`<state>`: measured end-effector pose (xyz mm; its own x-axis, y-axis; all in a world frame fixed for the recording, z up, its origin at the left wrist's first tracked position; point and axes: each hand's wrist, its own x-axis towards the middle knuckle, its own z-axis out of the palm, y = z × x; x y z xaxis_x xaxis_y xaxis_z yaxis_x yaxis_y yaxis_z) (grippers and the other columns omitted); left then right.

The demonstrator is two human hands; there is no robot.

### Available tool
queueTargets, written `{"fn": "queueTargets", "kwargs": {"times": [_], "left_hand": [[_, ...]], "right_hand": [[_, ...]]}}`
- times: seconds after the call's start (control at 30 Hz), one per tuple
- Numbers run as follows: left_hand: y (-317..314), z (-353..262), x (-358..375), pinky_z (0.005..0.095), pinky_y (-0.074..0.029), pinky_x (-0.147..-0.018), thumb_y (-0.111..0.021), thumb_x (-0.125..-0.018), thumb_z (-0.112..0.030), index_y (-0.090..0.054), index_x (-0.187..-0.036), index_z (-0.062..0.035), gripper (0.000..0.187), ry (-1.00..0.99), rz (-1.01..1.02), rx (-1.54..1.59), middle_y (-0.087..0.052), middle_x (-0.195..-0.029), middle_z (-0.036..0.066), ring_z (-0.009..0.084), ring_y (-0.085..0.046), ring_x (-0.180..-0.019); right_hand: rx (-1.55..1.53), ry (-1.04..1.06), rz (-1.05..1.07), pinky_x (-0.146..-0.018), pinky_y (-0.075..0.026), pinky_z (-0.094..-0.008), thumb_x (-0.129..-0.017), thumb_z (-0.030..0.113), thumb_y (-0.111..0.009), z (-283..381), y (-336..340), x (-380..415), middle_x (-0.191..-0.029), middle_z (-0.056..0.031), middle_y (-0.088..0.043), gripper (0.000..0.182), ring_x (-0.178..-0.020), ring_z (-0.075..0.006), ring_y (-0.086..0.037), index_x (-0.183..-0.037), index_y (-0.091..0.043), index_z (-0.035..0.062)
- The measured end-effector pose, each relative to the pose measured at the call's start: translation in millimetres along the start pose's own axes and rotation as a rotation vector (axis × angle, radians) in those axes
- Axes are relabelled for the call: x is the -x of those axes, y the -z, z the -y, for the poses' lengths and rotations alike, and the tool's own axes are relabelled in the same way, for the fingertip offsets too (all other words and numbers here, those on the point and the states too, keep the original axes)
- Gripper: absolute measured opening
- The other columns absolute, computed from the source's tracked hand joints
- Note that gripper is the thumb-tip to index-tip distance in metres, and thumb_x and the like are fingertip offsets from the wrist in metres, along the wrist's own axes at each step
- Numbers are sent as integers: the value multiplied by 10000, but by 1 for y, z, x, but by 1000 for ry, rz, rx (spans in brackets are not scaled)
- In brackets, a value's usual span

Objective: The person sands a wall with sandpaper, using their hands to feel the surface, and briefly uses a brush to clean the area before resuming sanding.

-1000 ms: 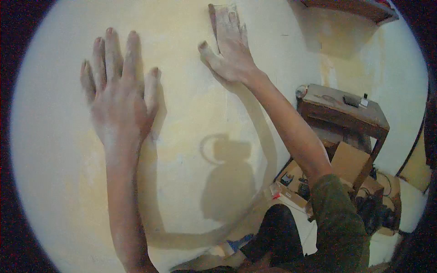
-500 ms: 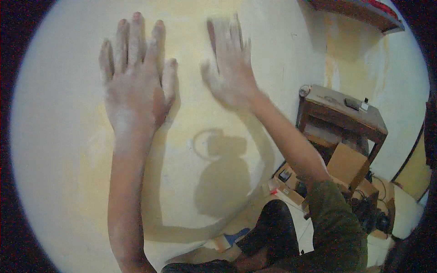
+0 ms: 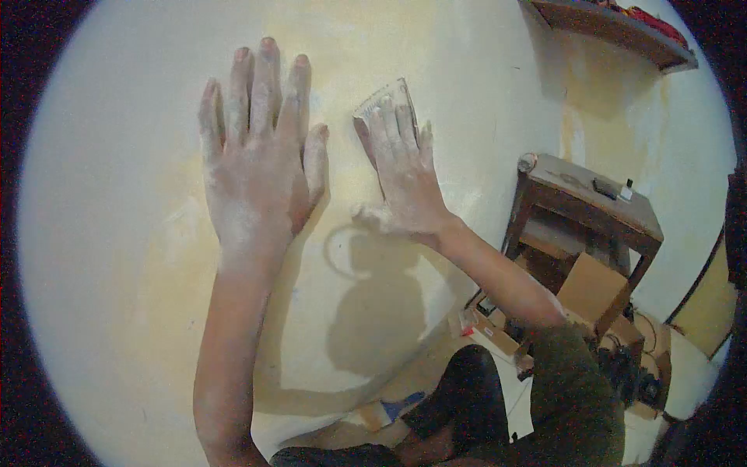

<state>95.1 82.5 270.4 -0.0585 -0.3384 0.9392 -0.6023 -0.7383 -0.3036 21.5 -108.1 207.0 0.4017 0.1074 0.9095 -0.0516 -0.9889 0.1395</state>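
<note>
My left hand (image 3: pixel 261 175) lies flat on the pale, patchy wall (image 3: pixel 117 257), fingers stretched upward and slightly apart, with nothing visible under it. To its right, my right hand (image 3: pixel 408 179) presses a folded piece of sandpaper (image 3: pixel 399 89) against the wall. The sheet's pale, printed-looking upper edge and a corner stick out beyond the fingertips; the rest is hidden beneath the fingers. The right thumb points out to the left. Whitish dust coats both hands, mostly on the fingers.
On the right stands a wooden desk (image 3: pixel 572 175) with small items on top. Cardboard boxes (image 3: pixel 595 284) and dark cables are below it. A wall shelf (image 3: pixel 615 31) juts out at upper right. My bent knee (image 3: pixel 471 381) and a blue-and-tan object (image 3: pixel 389 409) are low in view.
My right hand has slid down the wall, and the sandpaper's edge now shows more clearly. My left hand appears slightly lower and farther right; the view has also shifted a little.
</note>
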Motion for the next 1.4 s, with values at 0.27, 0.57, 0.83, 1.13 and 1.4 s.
{"fn": "queueTargets", "kwargs": {"times": [0.27,0.57,0.83,1.13,1.4], "left_hand": [[-3,-3,0,500,-138,-1289,-481,-1036,-259,-339,-1617,-197,602,8,6,-57,-268,-1705,95,300,-219,-1580],[-6,-4,-2,496,-144,-1287,-483,-1031,-248,-352,-1614,-208,598,5,-8,-64,-276,-1704,85,283,-228,-1579],[-9,-1,4,494,-131,-1289,-456,-1040,-281,-353,-1617,-211,590,18,-23,-56,-274,-1706,72,277,-218,-1582],[-7,-4,3,489,-133,-1288,-465,-1039,-278,-349,-1620,-225,595,16,-16,-68,-272,-1707,70,283,-226,-1579],[-8,-2,8,500,-131,-1287,-454,-1044,-271,-345,-1623,-224,591,9,-9,-120,-271,-1707,78,297,-228,-1576]], "right_hand": [[26,-39,-193,-1227,-52,-692,-913,542,-658,-20,13,-78,-1719,-223,-100,1012,-1592,-432,-8,-1671,-127,132],[73,-82,-120,-1242,-51,-657,-912,423,-589,-15,15,-66,-1708,-249,-116,953,-1596,-411,-29,-1654,-117,54],[74,-80,-26,-1259,-17,-607,-934,465,-567,2,-2,-9,-1709,-254,-95,982,-1593,-420,-25,-1644,-74,-1],[-40,-49,-194,-1250,-45,-635,-896,523,-654,-15,7,-65,-1712,-243,-100,1047,-1590,-438,-6,-1656,-107,54],[-55,-29,-191,-1250,-35,-613,-860,567,-672,-28,-8,-37,-1709,-246,-119,1076,-1596,-423,-12,-1657,-150,67]]}}
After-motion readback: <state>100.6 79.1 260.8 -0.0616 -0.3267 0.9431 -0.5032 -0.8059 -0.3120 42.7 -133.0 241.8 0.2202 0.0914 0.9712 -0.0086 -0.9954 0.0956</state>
